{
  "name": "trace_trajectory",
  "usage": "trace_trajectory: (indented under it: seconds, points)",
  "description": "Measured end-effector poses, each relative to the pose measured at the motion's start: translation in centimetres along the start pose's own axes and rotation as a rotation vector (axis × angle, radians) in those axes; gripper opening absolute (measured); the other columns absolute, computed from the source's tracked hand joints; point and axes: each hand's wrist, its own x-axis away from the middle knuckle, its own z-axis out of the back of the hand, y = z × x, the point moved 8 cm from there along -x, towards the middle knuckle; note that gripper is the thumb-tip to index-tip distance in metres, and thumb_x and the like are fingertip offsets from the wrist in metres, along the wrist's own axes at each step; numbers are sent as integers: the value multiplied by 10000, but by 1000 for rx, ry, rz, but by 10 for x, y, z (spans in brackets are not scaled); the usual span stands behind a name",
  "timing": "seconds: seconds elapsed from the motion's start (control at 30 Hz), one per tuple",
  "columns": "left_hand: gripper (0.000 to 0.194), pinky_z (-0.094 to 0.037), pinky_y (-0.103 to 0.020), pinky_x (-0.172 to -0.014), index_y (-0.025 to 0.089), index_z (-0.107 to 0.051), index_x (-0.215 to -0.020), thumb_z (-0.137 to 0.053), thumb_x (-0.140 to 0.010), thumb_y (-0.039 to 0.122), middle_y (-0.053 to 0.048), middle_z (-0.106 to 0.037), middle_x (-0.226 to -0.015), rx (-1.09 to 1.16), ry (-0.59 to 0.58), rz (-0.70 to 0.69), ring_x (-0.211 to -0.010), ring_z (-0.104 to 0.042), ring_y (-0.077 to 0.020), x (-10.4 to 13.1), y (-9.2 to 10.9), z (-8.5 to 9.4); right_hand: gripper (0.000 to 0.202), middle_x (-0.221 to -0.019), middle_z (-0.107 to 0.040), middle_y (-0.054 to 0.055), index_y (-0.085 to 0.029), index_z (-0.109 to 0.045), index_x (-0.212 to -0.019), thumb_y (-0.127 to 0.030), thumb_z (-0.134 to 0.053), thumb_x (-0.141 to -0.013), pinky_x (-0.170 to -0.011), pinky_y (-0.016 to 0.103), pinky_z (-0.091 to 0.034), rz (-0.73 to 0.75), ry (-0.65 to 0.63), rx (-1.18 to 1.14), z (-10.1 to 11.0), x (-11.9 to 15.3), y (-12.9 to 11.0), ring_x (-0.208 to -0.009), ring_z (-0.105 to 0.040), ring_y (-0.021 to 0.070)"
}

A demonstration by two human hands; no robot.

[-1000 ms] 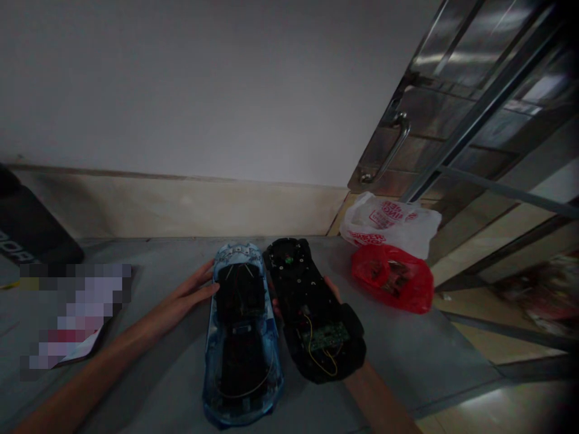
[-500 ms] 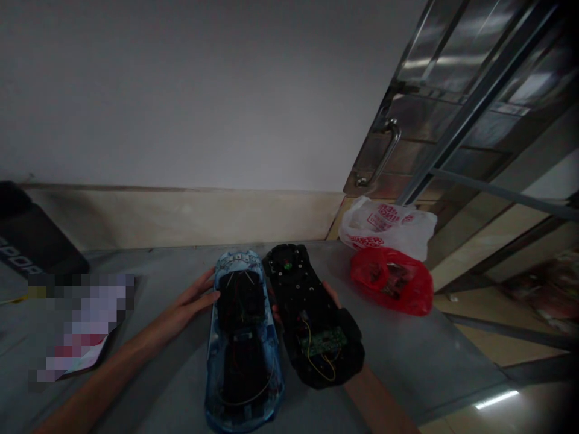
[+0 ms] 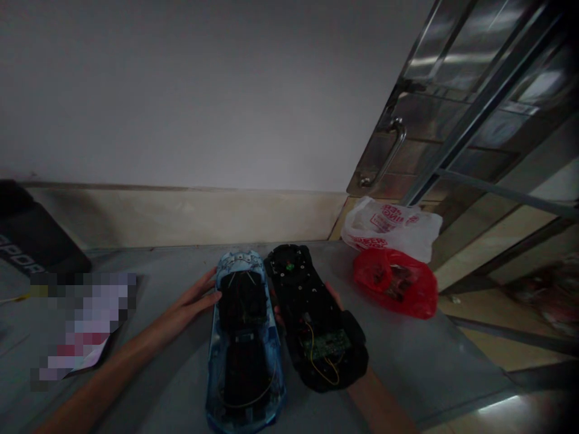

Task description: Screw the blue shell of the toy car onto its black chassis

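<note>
A blue toy car body (image 3: 245,337), its dark inside facing up, lies on the grey table (image 3: 172,374). Against its left side rests my left hand (image 3: 199,296), fingers apart, the fingertips partly hidden behind the shell. Just right of the body is a black car chassis (image 3: 316,319) with a green circuit board and yellow wires showing. My right hand (image 3: 333,294) grips this chassis from beneath, fingers showing at both edges and the palm hidden under it.
Beyond the table's back edge stands a wall. A red plastic bag (image 3: 395,282) and a white bag (image 3: 393,229) sit at the right, near a metal door with a handle (image 3: 391,154). At the left are a black case (image 3: 40,241) and a blurred leaflet (image 3: 97,319).
The whole view has shifted slightly, so things appear a little further right. Both hands keep their places on the car body and the chassis.
</note>
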Motion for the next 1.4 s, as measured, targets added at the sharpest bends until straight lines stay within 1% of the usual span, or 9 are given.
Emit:
trace_trajectory:
  seconds: [0.1, 0.2, 0.3, 0.47, 0.63, 0.93, 1.1, 1.27, 1.4]
  points:
    - [890, -320, -549, -1259, 352, -329, -1644, -718, -886, 606, -52, -410, -1679, 25, 30, 34, -1561, -335, -360, 0, 0, 0, 577, -1271, -755, 68, -384, -700, -1233, -778, -621, -819, -1071, 402, -540, 119, -32, 37, 2, 3, -3, -1187, -711, 246]
    - [825, -343, -508, -1258, 377, -347, -1633, -706, -913, 558, -23, -404, -1684, 36, 14, 49, -1554, -362, -333, -1, -1, -2, 610, -1253, -761, 81, -358, -712, -1221, -807, -576, -831, -1053, 369, -550, 43, -49, -9, 3, -2, 1, -1156, -728, 234]
    - [805, -356, -492, -1253, 389, -356, -1627, -697, -917, 555, -4, -403, -1683, 33, 16, 41, -1556, -357, -327, -2, -2, -2, 595, -1174, -784, 104, -326, -737, -1181, -793, -531, -877, -1042, 411, -559, -48, -31, -67, 2, -4, 4, -1102, -751, 257]
    - [847, -366, -482, -1247, 353, -329, -1643, -702, -912, 565, -32, -402, -1685, 48, 13, 46, -1547, -377, -328, -2, -3, -2, 490, -1231, -773, 73, -371, -719, -1214, -685, -673, -841, -1062, 436, -549, 72, 7, -65, -2, 2, -5, -1134, -737, 257]
    - [822, -359, -472, -1252, 381, -363, -1626, -723, -906, 548, -20, -417, -1679, 74, 1, 41, -1550, -374, -326, 1, 2, -6, 692, -1280, -754, 115, -237, -709, -1281, -779, -526, -889, -1009, 339, -571, -84, 11, -116, 1, -3, 2, -1113, -745, 217]
    - [961, -332, -514, -1263, 319, -309, -1656, -782, -852, 551, -69, -442, -1667, 127, 20, 62, -1541, -379, -372, 1, 11, -15, 769, -1246, -761, 167, -127, -676, -1336, -749, -534, -906, -1000, 327, -574, -127, 11, -162, 5, -3, 2, -1110, -752, 232]
    - [828, -348, -500, -1258, 384, -362, -1627, -753, -905, 489, -14, -436, -1671, 130, -15, 42, -1550, -370, -355, -1, 4, -12, 716, -1285, -749, 150, -163, -682, -1339, -724, -534, -920, -1035, 352, -568, -93, 43, -151, 5, 0, 0, -1128, -744, 238]
    - [796, -323, -508, -1270, 400, -381, -1614, -743, -911, 489, 1, -422, -1676, 90, -17, 19, -1559, -356, -343, -1, 3, -10, 568, -1312, -744, 75, -350, -730, -1242, -749, -645, -846, -1037, 391, -572, 11, 49, 14, -7, 3, -9, -1115, -747, 238]
    - [798, -342, -530, -1258, 413, -382, -1613, -742, -906, 504, 5, -429, -1672, 73, -27, 7, -1548, -371, -364, 0, 6, -12, 564, -1300, -752, 72, -324, -753, -1197, -757, -613, -863, -1057, 409, -554, -48, 59, 10, -7, 4, -8, -1097, -753, 243]
